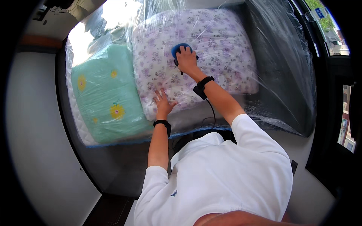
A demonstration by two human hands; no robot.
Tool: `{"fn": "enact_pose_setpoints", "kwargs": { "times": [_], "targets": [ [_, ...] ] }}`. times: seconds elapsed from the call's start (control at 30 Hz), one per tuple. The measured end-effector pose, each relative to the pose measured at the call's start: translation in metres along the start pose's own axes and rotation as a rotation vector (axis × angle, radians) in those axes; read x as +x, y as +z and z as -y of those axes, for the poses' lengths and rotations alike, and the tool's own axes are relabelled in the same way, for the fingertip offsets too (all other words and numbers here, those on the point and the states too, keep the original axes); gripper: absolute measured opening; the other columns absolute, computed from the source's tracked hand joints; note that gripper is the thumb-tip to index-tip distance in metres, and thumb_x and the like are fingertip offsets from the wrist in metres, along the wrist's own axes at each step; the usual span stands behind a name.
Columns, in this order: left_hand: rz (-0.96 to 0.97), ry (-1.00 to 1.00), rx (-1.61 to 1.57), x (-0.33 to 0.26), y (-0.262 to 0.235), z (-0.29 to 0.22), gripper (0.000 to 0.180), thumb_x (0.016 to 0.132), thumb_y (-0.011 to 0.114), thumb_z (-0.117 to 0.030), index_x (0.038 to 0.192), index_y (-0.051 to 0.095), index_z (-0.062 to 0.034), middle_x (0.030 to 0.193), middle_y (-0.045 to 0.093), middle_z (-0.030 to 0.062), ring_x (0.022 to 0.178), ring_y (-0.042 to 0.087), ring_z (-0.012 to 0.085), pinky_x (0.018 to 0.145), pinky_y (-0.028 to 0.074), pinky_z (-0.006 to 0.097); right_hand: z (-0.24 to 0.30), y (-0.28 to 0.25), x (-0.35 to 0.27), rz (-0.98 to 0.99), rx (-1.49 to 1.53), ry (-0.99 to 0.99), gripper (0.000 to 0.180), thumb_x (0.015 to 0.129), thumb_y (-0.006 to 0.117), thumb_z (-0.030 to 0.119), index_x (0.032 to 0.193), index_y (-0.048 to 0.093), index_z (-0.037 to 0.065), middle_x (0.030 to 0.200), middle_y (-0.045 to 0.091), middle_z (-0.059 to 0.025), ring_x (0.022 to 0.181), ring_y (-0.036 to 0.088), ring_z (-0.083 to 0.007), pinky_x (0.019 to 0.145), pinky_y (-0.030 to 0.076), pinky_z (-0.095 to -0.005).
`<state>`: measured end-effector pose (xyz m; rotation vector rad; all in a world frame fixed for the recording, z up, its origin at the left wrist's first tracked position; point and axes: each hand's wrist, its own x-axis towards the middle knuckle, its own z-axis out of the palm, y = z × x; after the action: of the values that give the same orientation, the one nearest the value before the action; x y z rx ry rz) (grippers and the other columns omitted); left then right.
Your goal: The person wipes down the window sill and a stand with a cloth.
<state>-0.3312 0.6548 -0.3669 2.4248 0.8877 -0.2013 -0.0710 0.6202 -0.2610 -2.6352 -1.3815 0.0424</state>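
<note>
My right hand (187, 61) is wrapped over a rounded blue handheld device (175, 49) with a dark lower edge; its exact kind is not clear. The device rests on the plastic over a quilt (222, 56) in white with purple flowers. My left hand (163, 104) lies with spread fingers on the near left edge of that quilt, holding nothing. Clear plastic sheeting (264, 75) covers the bedding. Left of the floral quilt, under the same plastic, is a folded mint-green quilt (105, 94) with yellow flowers.
A white quilted mattress edge (81, 128) shows at the left. The sheeting's blue edge (113, 144) runs along the near side. Black bands circle both wrists, and a cable (213, 113) hangs from the right one. A dark-framed window (332, 30) stands at the right, a pale panel (36, 124) at the left.
</note>
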Motion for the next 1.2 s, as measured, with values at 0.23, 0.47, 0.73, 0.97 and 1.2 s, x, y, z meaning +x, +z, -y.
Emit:
{"fn": "enact_pose_setpoints", "kwargs": {
  "times": [0.23, 0.47, 0.73, 0.97, 1.2],
  "targets": [
    [0.051, -0.136, 0.185, -0.021, 0.028, 0.024, 0.132, 0.067, 0.083, -0.053, 0.154, -0.003, -0.0058, 0.156, 0.003, 0.0326, 0.141, 0.009, 0.0566, 0.115, 0.014, 0.059, 0.010, 0.008, -0.027, 0.015, 0.084, -0.223, 0.018, 0.072, 0.072, 0.012, 0.090, 0.069, 0.008, 0.114, 0.051, -0.0110, 0.105, 0.049, -0.0315, 0.081, 0.046, -0.0480],
    [0.055, -0.222, 0.123, -0.025, 0.025, 0.012, 0.128, 0.067, 0.084, -0.049, 0.156, -0.001, -0.0147, 0.159, 0.000, 0.0253, 0.139, 0.009, 0.0600, 0.113, 0.022, 0.060, -0.171, -0.006, -0.073, 0.156, -0.132, 0.406, 0.033, 0.083, 0.068, 0.018, 0.113, 0.061, 0.004, 0.129, 0.045, -0.0147, 0.114, 0.046, -0.0382, 0.087, 0.049, -0.0547],
    [-0.207, 0.038, -0.117, -0.039, 0.013, 0.031, 0.093, 0.089, 0.060, -0.055, 0.155, 0.012, -0.0108, 0.155, 0.023, 0.0268, 0.143, 0.022, 0.0448, 0.117, 0.015, 0.055, -0.209, -0.023, -0.133, 0.568, 0.010, 0.699, 0.043, 0.085, 0.063, 0.024, 0.120, 0.057, -0.001, 0.133, 0.045, -0.0194, 0.109, 0.054, -0.0436, 0.090, 0.049, -0.0557],
    [-0.141, -0.074, -0.883, -0.081, -0.021, 0.028, 0.078, 0.097, 0.048, -0.055, 0.152, 0.023, -0.0069, 0.153, 0.033, 0.0195, 0.142, 0.032, 0.0367, 0.114, 0.025, 0.050, -0.116, -0.010, -0.135, 0.241, 0.083, 0.158, 0.054, 0.076, 0.063, 0.028, 0.119, 0.055, -0.005, 0.129, 0.044, -0.0252, 0.114, 0.047, -0.0482, 0.097, 0.041, -0.0555],
    [-0.356, -0.386, -1.710, -0.094, -0.046, 0.107, 0.061, 0.101, 0.043, -0.049, 0.143, 0.039, -0.0062, 0.139, 0.053, 0.0136, 0.123, 0.055, 0.0289, 0.103, 0.042, 0.041, 0.012, 0.045, -0.124, 0.368, 0.178, 0.386, 0.068, 0.076, 0.064, 0.034, 0.127, 0.049, -0.008, 0.143, 0.030, -0.0352, 0.126, 0.036, -0.0534, 0.107, 0.033, -0.0549]
  ]
}}
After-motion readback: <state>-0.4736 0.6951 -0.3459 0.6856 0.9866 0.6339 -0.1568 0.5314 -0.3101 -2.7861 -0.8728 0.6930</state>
